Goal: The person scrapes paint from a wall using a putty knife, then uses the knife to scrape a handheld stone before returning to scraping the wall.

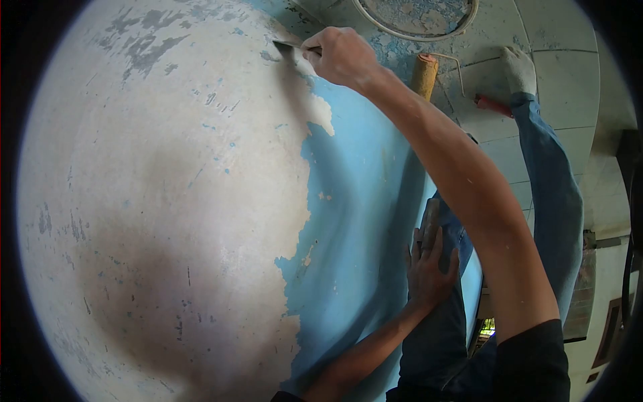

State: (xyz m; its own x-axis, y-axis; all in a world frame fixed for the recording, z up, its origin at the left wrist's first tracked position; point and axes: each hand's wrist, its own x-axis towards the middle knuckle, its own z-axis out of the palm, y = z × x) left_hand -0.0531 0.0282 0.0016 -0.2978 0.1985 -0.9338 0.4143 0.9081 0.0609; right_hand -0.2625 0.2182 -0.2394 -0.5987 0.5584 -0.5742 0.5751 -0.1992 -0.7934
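My right hand [343, 57] is closed around a scraper [287, 48], its dark blade against the wall at the top. Under the blade is the ragged edge between the bare whitish surface [201, 187] and the blue paint [355, 167]. Lower down, my left hand [432, 275] rests by the dark trouser leg [435, 335] with fingers stretched and apart. A narrow greyish piece [432, 218] shows at those fingers; whether it is held cannot be made out.
A paint roller [424, 77] with a yellow sleeve and red handle stands on the tiled floor [562, 80]. Beyond it, a round bucket [472, 23] holds paint flakes, with more flakes around it. Another person's white-gloved hand [519, 72] and blue sleeve [549, 181] are at right.
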